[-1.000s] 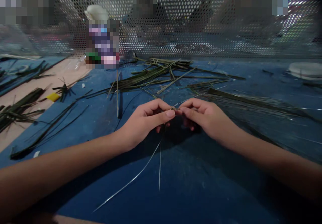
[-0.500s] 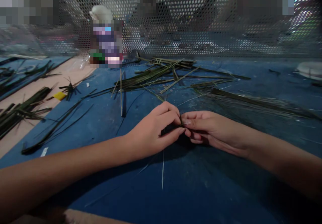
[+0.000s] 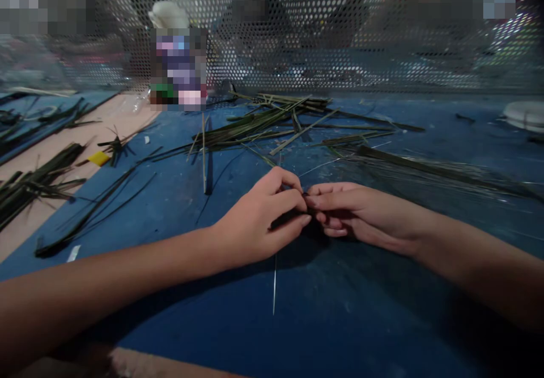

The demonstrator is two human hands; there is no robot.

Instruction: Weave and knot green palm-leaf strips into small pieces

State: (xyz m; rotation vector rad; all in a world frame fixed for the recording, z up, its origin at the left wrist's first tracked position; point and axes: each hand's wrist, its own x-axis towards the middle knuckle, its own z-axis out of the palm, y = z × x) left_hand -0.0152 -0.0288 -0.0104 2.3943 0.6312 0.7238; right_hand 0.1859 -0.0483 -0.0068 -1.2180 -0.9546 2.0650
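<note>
My left hand (image 3: 272, 213) and my right hand (image 3: 357, 211) meet at the middle of the blue table (image 3: 238, 321), fingertips nearly touching. Each has its fingers pinched together on a small dark piece, mostly hidden between them and too small to make out. A thin, shiny strand (image 3: 275, 287) shows below my left hand. Beyond the hands lies a loose pile of dark green strips (image 3: 255, 123). A long dark bundle (image 3: 408, 165) lies behind my right hand, beside fine clear strands.
More dark strips (image 3: 38, 179) and a yellow piece (image 3: 98, 158) lie at the left. A curved dark bundle (image 3: 80, 225) is near my left forearm. A perforated metal screen (image 3: 323, 32) stands at the back. A white round object (image 3: 525, 116) sits far right.
The fingertips have shifted slightly around the small dark piece, and less of it shows between them. The whole view has moved a little.
</note>
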